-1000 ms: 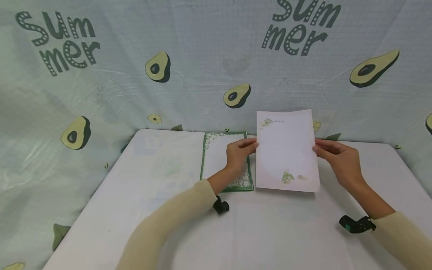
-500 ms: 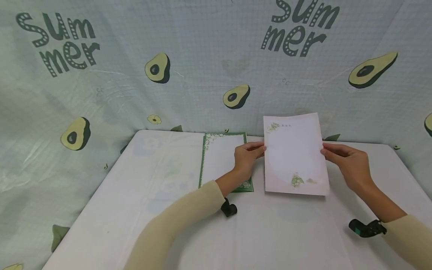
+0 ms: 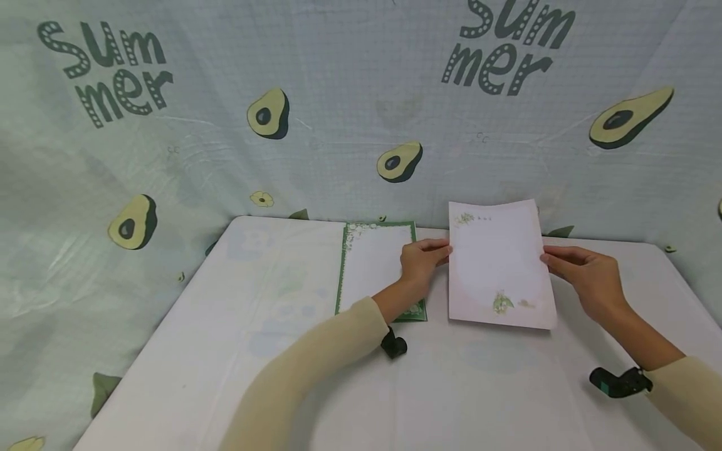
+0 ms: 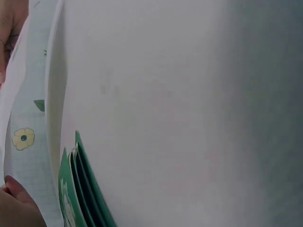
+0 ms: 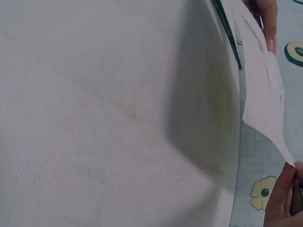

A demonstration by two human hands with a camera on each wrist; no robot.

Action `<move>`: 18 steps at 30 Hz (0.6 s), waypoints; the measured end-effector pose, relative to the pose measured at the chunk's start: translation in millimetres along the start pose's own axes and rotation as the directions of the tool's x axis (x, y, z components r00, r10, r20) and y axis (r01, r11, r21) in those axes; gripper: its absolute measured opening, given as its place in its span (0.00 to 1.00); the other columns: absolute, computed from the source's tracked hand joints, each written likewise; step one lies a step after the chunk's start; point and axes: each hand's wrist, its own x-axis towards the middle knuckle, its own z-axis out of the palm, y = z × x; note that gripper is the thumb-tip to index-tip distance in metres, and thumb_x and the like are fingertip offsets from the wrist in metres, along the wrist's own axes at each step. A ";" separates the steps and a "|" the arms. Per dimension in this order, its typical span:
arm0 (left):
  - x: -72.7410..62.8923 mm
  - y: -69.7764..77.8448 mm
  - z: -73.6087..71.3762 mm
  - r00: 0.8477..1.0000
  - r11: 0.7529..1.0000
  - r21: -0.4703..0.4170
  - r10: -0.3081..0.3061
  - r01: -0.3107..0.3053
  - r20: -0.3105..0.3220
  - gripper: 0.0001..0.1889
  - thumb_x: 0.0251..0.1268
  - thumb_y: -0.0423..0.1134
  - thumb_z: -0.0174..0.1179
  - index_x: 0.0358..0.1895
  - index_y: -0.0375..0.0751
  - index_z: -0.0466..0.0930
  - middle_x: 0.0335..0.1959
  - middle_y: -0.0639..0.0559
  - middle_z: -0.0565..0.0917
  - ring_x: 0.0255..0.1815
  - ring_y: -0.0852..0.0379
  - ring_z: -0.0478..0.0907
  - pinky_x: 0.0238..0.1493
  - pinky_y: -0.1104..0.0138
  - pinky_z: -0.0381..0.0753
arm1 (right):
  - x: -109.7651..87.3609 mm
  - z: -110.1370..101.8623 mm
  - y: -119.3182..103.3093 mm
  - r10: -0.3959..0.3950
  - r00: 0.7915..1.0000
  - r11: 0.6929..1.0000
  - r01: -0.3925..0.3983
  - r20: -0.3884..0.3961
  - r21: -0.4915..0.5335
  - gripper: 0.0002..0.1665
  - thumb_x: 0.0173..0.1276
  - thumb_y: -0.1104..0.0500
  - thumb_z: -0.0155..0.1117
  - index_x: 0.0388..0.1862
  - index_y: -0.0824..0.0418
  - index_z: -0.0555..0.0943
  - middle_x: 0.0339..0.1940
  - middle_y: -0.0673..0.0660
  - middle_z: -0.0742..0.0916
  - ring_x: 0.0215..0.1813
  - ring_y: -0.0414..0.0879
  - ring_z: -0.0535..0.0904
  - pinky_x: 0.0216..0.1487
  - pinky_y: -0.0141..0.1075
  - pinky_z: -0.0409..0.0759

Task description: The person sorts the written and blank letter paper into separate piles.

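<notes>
A pale pink-edged sheet of paper [image 3: 499,266] with a small leafy flower print stands held up, leaning back a little, over the far right part of the table. My left hand [image 3: 418,266] pinches its left edge between thumb and fingers. At the opposite edge my right hand [image 3: 592,279] pinches it the same way. The right wrist view catches the paper [image 5: 258,90] nearly edge-on, bent toward the right fingertips. Left of it lie green-bordered sheets [image 3: 369,260], partly hidden by my left forearm; their stacked edges [image 4: 75,189] show in the left wrist view.
The white-covered table [image 3: 271,275] ends at the back against a hanging cloth [image 3: 338,106] printed with avocados and lettering. A black wrist camera [image 3: 393,343] sits below the left hand, and another wrist camera [image 3: 619,381] below the right.
Both hands have carried the paper a little to the right and lower, away from the green-bordered sheets, which lie where they were. The grips have stayed the same.
</notes>
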 end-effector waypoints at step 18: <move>24.0 8.9 18.3 0.995 0.878 0.468 -0.100 0.102 -0.029 0.03 0.57 0.25 0.73 0.34 0.33 0.91 0.29 0.45 0.90 0.34 0.47 0.90 0.42 0.63 0.89 | 16.7 -2.6 19.8 0.165 0.984 0.958 -0.144 0.067 -0.249 0.32 0.72 0.54 0.70 0.64 0.75 0.76 0.35 0.29 0.86 0.39 0.23 0.84 0.42 0.24 0.85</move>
